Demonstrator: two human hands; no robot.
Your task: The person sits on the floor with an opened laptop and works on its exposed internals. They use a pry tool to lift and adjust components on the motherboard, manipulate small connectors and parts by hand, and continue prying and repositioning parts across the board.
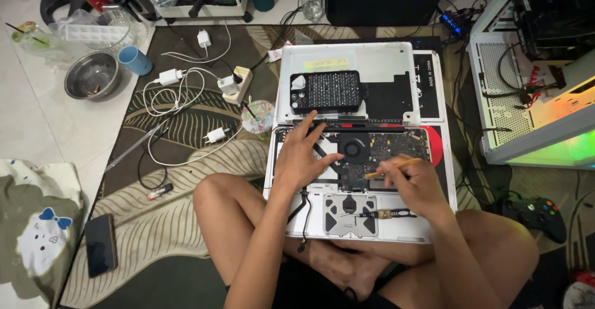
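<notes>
Right hand (pixel 414 182): our grip pinches a thin orange-tipped tool (pixel 392 167) between thumb and fingers, its tip pointing left over the dark circuit board (pixel 396 145) of the opened laptop (pixel 359 179). Left hand (pixel 302 157): fingers spread wide, no object held, fingertips pressing the laptop's inner frame near the hinge edge, thumb reaching toward the round black fan (pixel 354 147).

We note the laptop lies upside down with its base cover off, resting across our crossed legs and the patterned rug (pixel 186 160). The trackpad underside (pixel 350 214) shows near our body, with a black screwdriver (pixel 387 213) lying just beside it. A loose black cable (pixel 305 219) hangs off the laptop's near edge.

The removed silver cover (pixel 384 61) lies beyond the hinge. A black bit case (pixel 326 91) sits on it, with a yellow note (pixel 325 63) above.

On the rug to the left: white chargers and tangled cords (pixel 180 89), a power cube (pixel 238 83), a blue cup (pixel 134 60), a steel bowl (pixel 93 75) on the tiled floor. A dark phone (pixel 100 244) lies at lower left. A game controller (pixel 539 213) sits at right, near a white computer case (pixel 533 79) with coloured lighting.
</notes>
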